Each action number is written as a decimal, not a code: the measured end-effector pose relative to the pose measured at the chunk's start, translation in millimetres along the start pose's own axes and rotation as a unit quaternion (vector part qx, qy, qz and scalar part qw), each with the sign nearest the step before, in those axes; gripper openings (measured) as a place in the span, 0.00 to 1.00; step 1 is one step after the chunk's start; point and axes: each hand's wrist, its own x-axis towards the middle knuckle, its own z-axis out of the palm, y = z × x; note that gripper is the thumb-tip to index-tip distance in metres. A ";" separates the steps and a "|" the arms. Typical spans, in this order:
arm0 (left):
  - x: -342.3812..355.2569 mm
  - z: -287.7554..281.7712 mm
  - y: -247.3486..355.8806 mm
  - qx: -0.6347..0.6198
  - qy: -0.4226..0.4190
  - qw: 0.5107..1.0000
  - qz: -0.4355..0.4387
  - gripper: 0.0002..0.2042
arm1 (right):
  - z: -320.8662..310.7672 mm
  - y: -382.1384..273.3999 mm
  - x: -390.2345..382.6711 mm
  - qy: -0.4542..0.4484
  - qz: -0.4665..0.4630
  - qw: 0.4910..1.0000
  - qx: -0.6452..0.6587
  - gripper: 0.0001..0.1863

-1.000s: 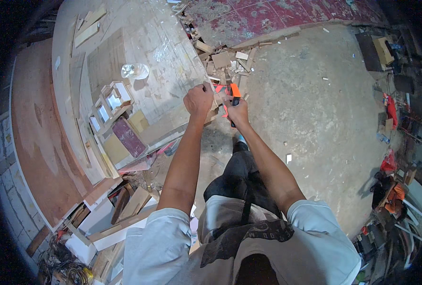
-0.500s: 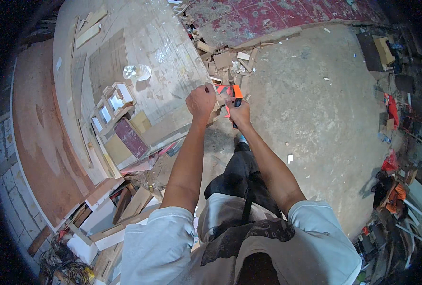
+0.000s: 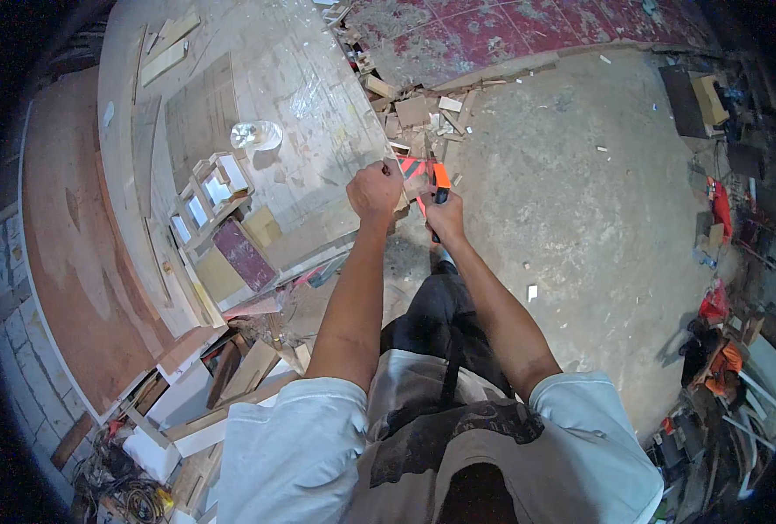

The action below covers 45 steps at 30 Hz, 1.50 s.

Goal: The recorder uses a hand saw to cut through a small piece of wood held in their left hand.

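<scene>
My right hand [image 3: 446,217] is wrapped round an orange-and-black tool [image 3: 442,175], just off the corner of the work table [image 3: 309,113]. A narrow dark part of the tool points away from me; I cannot make out its exact kind. Beside it, at the table's edge, my left hand [image 3: 376,189] is closed in a fist, fingers turned under. Whatever it grips or presses is hidden. A red-and-dark striped piece [image 3: 412,166] shows between the two hands, partly covered.
On the table stand a small wooden frame with several openings [image 3: 209,194], a clear round container [image 3: 256,134] and a dark red board [image 3: 244,253]. Wood offcuts [image 3: 412,111] are heaped past the table corner. More scrap wood [image 3: 253,371] lies at lower left.
Both hands have shifted very slightly right and nearer to me, with the tool still in my right hand. The whole view has moved a little too.
</scene>
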 end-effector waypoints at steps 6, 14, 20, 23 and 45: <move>-0.3 0.4 2.1 -0.006 -0.006 1.000 -0.001 0.17 | -1.9 -0.5 2.2 0.017 -0.029 0.999 0.013 0.14; 0.3 -3.6 -0.2 -0.003 -0.023 1.000 -0.017 0.18 | -0.2 -10.1 -4.8 -0.021 0.008 1.000 0.017 0.11; 1.2 -5.6 0.9 0.012 -0.042 0.999 -0.030 0.19 | 1.9 -0.6 -0.4 -0.012 0.010 1.000 0.007 0.09; 1.3 -3.3 5.0 0.015 -0.046 0.998 -0.027 0.19 | -0.5 9.0 7.8 0.004 -0.031 0.999 -0.012 0.10; 1.8 5.7 -6.6 0.013 -0.012 1.000 0.010 0.16 | -7.0 -6.2 3.1 -0.013 0.002 0.999 -0.036 0.12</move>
